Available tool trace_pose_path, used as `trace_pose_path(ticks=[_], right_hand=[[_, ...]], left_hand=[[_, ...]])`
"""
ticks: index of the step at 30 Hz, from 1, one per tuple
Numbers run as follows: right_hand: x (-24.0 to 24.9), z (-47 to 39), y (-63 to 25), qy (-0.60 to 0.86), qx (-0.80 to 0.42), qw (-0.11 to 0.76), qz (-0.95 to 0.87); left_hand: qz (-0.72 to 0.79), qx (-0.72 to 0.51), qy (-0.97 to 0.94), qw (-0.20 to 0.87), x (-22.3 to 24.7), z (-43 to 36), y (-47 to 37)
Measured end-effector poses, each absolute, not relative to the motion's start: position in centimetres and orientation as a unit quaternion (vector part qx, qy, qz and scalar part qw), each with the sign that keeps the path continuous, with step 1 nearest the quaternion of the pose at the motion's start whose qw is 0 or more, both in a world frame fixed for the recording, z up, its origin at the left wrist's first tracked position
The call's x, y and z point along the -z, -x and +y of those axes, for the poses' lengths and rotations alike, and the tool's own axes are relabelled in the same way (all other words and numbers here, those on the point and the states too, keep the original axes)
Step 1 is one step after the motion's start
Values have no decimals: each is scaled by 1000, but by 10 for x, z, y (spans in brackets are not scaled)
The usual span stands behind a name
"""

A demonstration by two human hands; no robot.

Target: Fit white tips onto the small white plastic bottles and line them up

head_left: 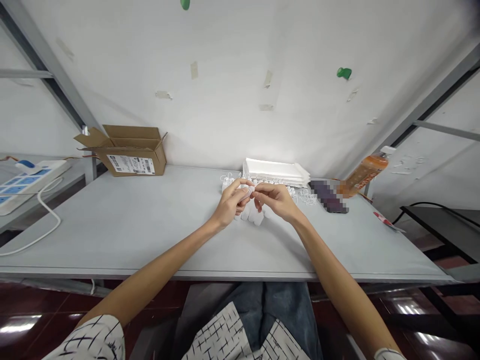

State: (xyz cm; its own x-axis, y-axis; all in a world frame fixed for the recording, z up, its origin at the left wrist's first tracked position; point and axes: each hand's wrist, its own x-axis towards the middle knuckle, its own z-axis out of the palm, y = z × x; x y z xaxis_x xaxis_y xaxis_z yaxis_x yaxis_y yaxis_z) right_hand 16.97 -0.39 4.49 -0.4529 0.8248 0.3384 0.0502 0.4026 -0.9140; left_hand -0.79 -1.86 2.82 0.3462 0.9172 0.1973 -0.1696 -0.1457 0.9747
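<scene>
My left hand (231, 202) and my right hand (276, 201) meet above the middle of the grey table, fingertips nearly touching. A small white piece (249, 192) sits between them, and the left fingers are closed on it. My right thumb and forefinger pinch at its near end; what exactly they grip is too small to make out. Several white flat pieces (255, 216) lie on the table just below the hands. Behind the fingers is a row of small white items with thin string loops (227, 181), partly hidden by my hands. Loose white strings (307, 196) lie right of it.
A stack of white sheets or bags (275, 171) rests against the wall. To the right are a phone (330, 196) and an orange drink bottle (363, 175). An open cardboard box (129, 155) stands at the back left. A power strip (32, 180) with a white cable is farther left.
</scene>
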Motion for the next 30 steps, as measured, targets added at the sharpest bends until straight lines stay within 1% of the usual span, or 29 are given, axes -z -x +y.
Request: trace_pose_path(ticks=[6,9,11,15,20,22,26,30], right_hand=[[-42,-6,-169,321,-419,438,-727],[-36,-5,-170,331,-423,463,-705],[-32,-4,-172,344,-405,484,-695],[-25,-1,-177,383,-311,524,-695],[-22,-2,-180,407,-122,574,-700],[-22,-5,-177,389,-105,569,-717],[-23,-11,-171,322,-113,539,-771],[-22,-14,-166,304,-78,528,-789]], left_hand=[[318,-469,-559,605,-30,-16,8],[325,-465,-545,617,-28,-14,9],[332,-457,-545,619,-28,-15,9],[352,-442,-541,623,-31,-20,9],[361,-426,-541,629,-35,-22,9],[355,-423,-545,630,-36,-22,10],[341,-418,-561,628,-35,-22,11],[353,-440,-558,609,-33,-21,10]])
